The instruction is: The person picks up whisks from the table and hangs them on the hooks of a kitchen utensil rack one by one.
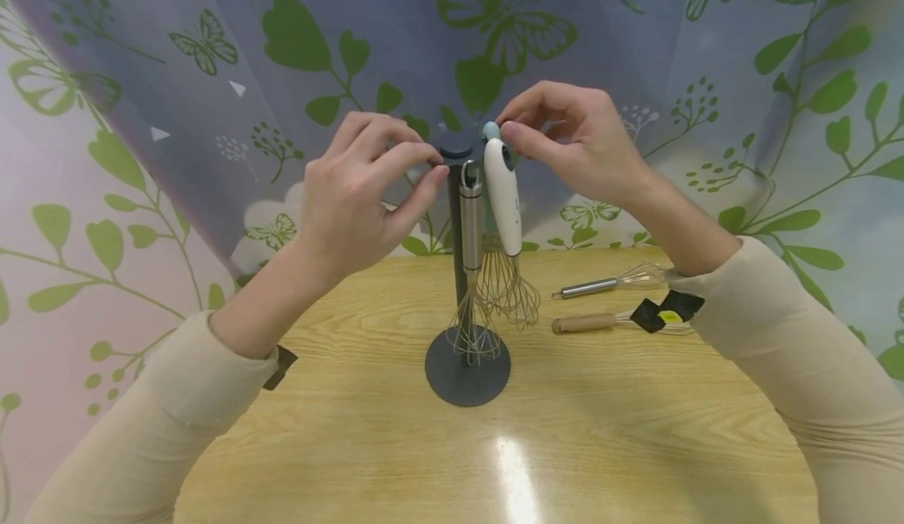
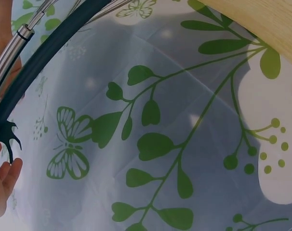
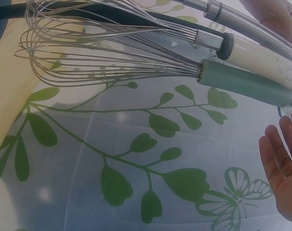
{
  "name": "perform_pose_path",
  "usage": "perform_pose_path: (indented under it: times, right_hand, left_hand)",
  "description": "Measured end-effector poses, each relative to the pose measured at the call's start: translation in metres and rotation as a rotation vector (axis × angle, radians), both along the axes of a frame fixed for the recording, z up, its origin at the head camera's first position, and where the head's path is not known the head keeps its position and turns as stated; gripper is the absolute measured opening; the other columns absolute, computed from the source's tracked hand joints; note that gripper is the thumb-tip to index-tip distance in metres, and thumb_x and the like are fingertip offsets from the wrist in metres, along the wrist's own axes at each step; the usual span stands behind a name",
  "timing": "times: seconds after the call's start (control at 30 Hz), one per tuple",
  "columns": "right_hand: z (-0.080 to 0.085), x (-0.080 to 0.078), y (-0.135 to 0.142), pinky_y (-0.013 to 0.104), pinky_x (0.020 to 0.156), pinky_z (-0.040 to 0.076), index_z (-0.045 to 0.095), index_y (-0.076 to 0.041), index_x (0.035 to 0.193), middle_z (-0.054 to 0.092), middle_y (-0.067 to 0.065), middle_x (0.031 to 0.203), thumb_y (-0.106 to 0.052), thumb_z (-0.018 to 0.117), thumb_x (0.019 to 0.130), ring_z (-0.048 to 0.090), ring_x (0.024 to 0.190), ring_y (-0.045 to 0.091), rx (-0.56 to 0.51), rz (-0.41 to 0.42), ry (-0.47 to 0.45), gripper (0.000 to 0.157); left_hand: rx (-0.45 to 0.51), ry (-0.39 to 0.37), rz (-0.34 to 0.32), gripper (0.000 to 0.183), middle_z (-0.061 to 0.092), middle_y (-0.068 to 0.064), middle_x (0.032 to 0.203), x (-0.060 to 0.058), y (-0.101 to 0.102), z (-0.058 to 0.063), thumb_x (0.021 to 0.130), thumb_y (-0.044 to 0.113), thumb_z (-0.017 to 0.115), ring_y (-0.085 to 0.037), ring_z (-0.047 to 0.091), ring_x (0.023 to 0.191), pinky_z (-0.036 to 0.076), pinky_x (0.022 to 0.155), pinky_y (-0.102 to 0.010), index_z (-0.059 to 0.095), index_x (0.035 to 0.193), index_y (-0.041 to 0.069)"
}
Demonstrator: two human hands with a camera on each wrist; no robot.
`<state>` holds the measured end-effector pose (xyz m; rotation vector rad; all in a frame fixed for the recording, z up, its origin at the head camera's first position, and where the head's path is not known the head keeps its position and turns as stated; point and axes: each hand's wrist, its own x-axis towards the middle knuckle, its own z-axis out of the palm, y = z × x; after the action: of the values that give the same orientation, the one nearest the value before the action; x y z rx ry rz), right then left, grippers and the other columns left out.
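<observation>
A dark utensil stand [image 1: 455, 218] with hooks at its top stands upright on a round base. My left hand [image 1: 360, 187] pinches a hook at the stand's left side between thumb and index finger. At the opposite side, my right hand [image 1: 575, 140] pinches the top end of a whisk with a pale green handle [image 3: 247, 84]. In the head view, a white-handled whisk [image 1: 503, 194] hangs in front of it and hides most of it. Closest to the camera hangs a whisk with a steel handle [image 1: 472, 230]. All three wire heads point down.
Two more whisks lie on the wooden table [image 1: 353, 445] at the right: one with a metal handle [image 1: 589, 287], one with a wooden handle [image 1: 585, 322]. The right sleeve partly covers them. Behind the table hangs a curtain [image 1: 395, 30] with green leaves and butterflies.
</observation>
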<state>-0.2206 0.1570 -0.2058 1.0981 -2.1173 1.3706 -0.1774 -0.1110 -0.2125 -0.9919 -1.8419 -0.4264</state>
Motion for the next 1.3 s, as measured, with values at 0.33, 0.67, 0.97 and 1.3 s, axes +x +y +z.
perform_pose_path:
  times: [0.33,0.67,0.97,1.3]
  right_hand:
    - [-0.004,0.002,0.003,0.024,0.07,0.059,0.072,0.007,0.107,0.072,-0.004,0.086,0.003,0.067,0.098,0.067,0.075,0.017,-0.006,-0.016,-0.008,0.011]
    - [-0.004,0.007,0.004,0.022,0.07,0.058,0.071,0.008,0.106,0.072,-0.005,0.084,0.005,0.068,0.097,0.066,0.075,0.012,-0.021,-0.027,-0.005,0.011]
    - [-0.003,0.013,0.005,0.02,0.07,0.056,0.073,0.007,0.105,0.072,-0.014,0.085,0.004,0.07,0.095,0.066,0.078,0.01,-0.006,-0.071,0.023,0.01]
    - [-0.002,0.02,0.006,0.018,0.071,0.055,0.073,0.006,0.101,0.07,-0.025,0.089,0.004,0.071,0.094,0.067,0.08,0.005,0.018,-0.066,0.092,0.007]
  left_hand:
    - [0.032,-0.014,-0.013,0.018,0.073,-0.012,0.104,0.001,0.0,-0.002,0.1,0.023,0.071,-0.034,0.064,0.102,0.048,0.05,-0.039,0.078,0.095,0.008]
    - [0.044,-0.027,-0.022,0.017,0.073,-0.013,0.106,0.0,-0.001,-0.004,0.1,0.022,0.07,-0.034,0.064,0.105,0.047,0.049,-0.039,0.077,0.097,0.007]
    - [0.05,-0.026,-0.015,0.016,0.072,-0.013,0.109,-0.001,0.0,-0.003,0.099,0.021,0.07,-0.036,0.064,0.105,0.047,0.05,-0.039,0.076,0.097,0.007]
    - [0.055,-0.019,0.005,0.016,0.072,-0.015,0.113,-0.006,-0.003,-0.002,0.1,0.021,0.069,-0.037,0.064,0.106,0.043,0.047,-0.037,0.075,0.099,0.006]
